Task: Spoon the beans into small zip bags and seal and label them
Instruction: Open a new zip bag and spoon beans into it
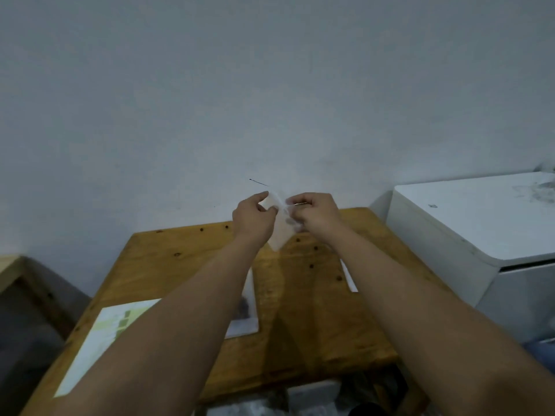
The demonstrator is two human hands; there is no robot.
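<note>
Head view: both arms stretched forward, left hand (251,217) and right hand (313,214) raised over the far edge of the wooden tabletop (300,310), fingers pinched on the top of a small clear zip bag (278,232) hanging between them. Contents of bag not discernible. Green-patterned sheet (99,334) near the tabletop's left edge; white cabinet (480,223) off the right side.

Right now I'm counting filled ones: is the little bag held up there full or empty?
Empty, as far as shows: the bag hangs flat and translucent between left hand and right hand, with no dark beans visible.
</note>
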